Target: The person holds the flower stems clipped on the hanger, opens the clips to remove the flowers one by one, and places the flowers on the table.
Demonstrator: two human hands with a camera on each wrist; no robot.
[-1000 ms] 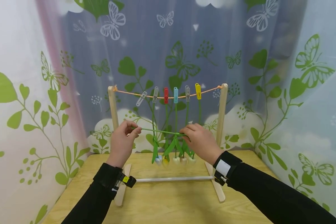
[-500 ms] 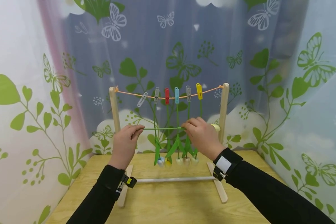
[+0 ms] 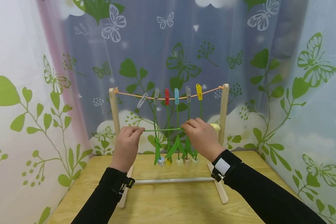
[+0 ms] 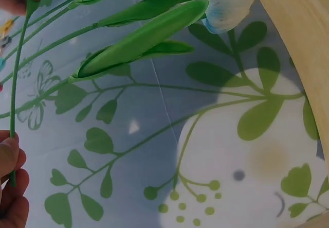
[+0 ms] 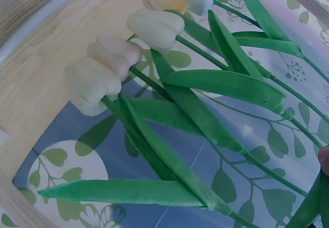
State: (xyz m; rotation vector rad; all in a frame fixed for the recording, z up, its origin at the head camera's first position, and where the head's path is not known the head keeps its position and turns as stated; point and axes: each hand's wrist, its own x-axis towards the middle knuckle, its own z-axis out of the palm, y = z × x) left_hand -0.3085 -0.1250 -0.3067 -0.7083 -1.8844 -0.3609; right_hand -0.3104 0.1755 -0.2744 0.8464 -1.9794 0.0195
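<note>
My left hand (image 3: pixel 126 147) pinches the bare end of a green artificial tulip stem (image 3: pixel 162 129), also seen in the left wrist view. Near its leaves, my right hand (image 3: pixel 203 137) grips the same stem, which runs almost level between both hands. A pale yellow bloom (image 3: pixel 215 127) sticks out beyond the right hand. Just behind, several tulips hang head down from a cord, their leaves and a white bloom (image 5: pixel 154 30) large in the right wrist view. A tilted whitish clothespin (image 3: pixel 142 100) hangs on the cord's left part with no flower in it.
An orange cord (image 3: pixel 128 93) joins two wooden posts (image 3: pixel 224 112). Grey, red (image 3: pixel 166 96), blue (image 3: pixel 176 95) and yellow (image 3: pixel 199 92) clothespins hold the hanging stems. A white bar (image 3: pixel 173 180) links the feet above the wooden table (image 3: pixel 170 205). A patterned curtain (image 3: pixel 145 46) stands behind.
My left hand has shifted slightly right and turned, its fingers closing further over the stem end. The stem has levelled, and the yellow bloom has come into view past my right hand.
</note>
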